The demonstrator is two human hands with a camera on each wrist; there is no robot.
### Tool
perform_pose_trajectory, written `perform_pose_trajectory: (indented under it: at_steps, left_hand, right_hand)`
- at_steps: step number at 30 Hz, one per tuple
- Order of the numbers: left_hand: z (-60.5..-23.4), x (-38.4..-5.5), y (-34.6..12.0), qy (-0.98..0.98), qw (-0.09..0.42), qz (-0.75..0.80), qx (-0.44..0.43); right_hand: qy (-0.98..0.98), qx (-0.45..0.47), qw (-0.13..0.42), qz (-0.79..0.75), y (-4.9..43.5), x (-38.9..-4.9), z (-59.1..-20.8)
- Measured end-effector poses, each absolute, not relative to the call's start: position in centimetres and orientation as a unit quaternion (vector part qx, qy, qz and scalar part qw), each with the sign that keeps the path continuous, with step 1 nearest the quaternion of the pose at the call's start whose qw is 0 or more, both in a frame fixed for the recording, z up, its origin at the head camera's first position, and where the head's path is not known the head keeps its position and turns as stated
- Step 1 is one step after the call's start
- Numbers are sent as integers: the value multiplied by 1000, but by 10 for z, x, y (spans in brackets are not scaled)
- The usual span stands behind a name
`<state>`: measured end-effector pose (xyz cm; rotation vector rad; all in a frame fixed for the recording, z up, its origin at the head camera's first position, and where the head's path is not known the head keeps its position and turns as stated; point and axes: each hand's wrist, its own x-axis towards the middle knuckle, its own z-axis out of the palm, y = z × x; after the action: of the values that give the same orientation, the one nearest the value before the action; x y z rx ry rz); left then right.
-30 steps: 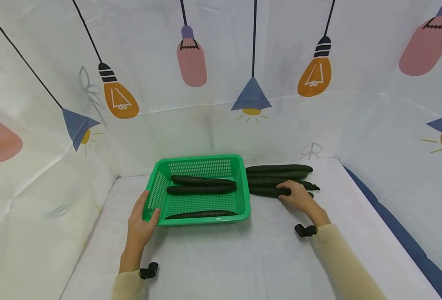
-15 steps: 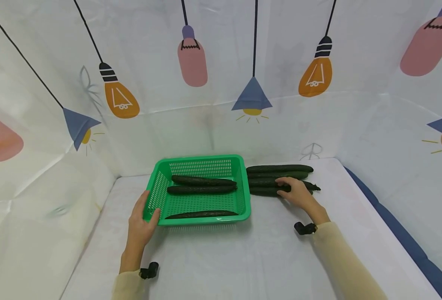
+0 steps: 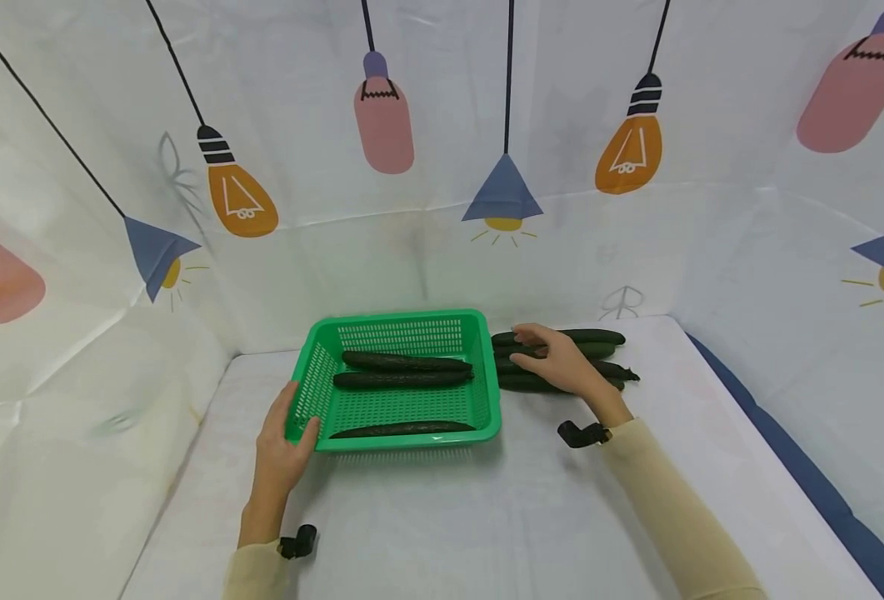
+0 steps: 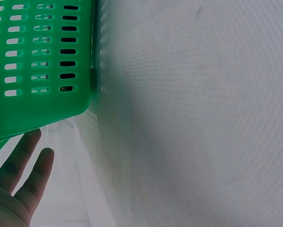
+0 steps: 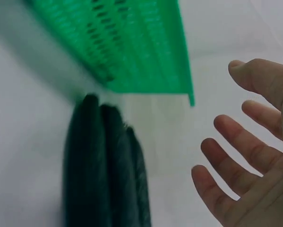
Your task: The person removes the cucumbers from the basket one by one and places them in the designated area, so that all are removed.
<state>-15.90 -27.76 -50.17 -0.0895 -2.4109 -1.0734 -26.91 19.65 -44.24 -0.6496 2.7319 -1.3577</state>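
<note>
A green plastic basket [image 3: 490, 417] holds three dark green cucumbers: a pair [image 3: 404, 379] lies across its middle and one [image 3: 404, 428] along the front wall. My left hand [image 3: 280, 454] rests at the basket's front left corner, thumb in front and fingers along the left side. In the left wrist view, two straight fingers [image 4: 35, 179] reach up to the basket's edge. Several more cucumbers [image 3: 595, 335] lie side by side to the right of the basket. Over them my right hand [image 3: 561, 362] holds nothing; its fingers are spread apart in the right wrist view.
A white cloth covers the table [image 3: 442, 525]. White sheets printed with lamps and bulbs hang behind [image 3: 412, 267] and at both sides. Dark blue fabric [image 3: 779, 450] runs along the right table edge.
My right hand has moved left and away from me over the cucumbers, towards the basket, and its fingers have come off the near cucumbers. The left hand and the basket stay put.
</note>
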Motion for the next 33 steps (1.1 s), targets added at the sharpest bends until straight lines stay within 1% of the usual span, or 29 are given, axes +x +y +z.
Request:
perform_pose_trajectory:
  at_steps: [5,8,14,17,27,33]
  left_hand:
    - [-503,-159,-277,-884,251,-393,-33]
    - [-503,-158,-277,-883,253,-395,-34]
    - [-503,-158,-277,-880,257,-396,-42]
    - [-503,-159,-277,-880,258,-396,-45]
    - [-502,-157,-277,-884,254,-391,-35]
    - [-503,-158,-278,-883,254,-393,-37]
  right_hand:
    - [871,-240,21,-429,166,-275,-425]
    - [864,-260,36,-430,147,-280,-417]
    - [855,-310,64,-410,110,-296,-409]
    - [857,-319,79,-397,93,-304,-406]
    - [849,-307,136,-408,53,-326,-424]
    - [856,-283,153,-406,34,-335,-443]
